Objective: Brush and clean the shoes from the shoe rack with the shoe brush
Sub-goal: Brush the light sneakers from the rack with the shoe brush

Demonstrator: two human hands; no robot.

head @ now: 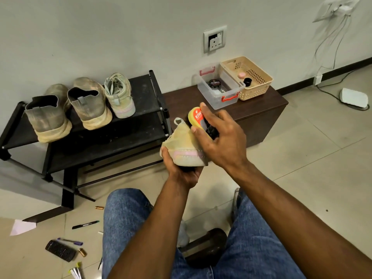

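A: In front of the knees, above the floor, where did the shoe [186, 147] lie relative to the hands?

B: It was held between them. The left hand [181, 168] cupped it from below, fingers curled round the sole at the near end. The right hand [219, 137] came in from above and to the right.

A: Long axis?

B: It ran roughly left to right across the view, with the pink-striped sole edge facing the camera and the pull loop up at the far left. Which end was the toe could not be told for certain.

A: State of the right hand?

B: Its fingers and thumb were clamped on the brush [201, 121], a yellow-topped applicator with a dark body. The brush touched the upper side of the shoe, near its right end.

A: Which hand was nearer the working surface?

B: The right. Judged from this, the next stroke would have run along the upper, with the left hand steadying.

A: Remaining shoes?

B: Three stood on the shoe rack [141, 91], well apart from the hands: a dusty pair [68, 109] and the matching light shoe [119, 95].
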